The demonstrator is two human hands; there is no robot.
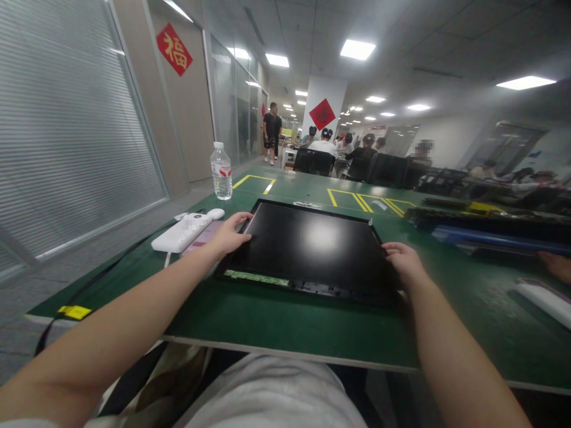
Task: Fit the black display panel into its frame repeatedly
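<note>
A black LCD display panel (pixel 307 244) in a dark frame lies on the green table in front of me. A green circuit strip (pixel 256 277) shows along its near edge. My left hand (pixel 229 235) grips the panel's left edge, thumb toward the screen and fingers along the frame. At the right edge, my right hand (pixel 404 261) has its fingertips closed on the frame; part of that grip is hidden. A bright light reflection sits on the screen.
Left of the panel are a white device (pixel 178 233) with a cable, a pinkish flat object (pixel 200 238) and a water bottle (pixel 222 172). Dark strips and a blue piece (pixel 468 238) lie right, near another person's hand (pixel 555 264). Yellow tape (pixel 254 177) marks the far table.
</note>
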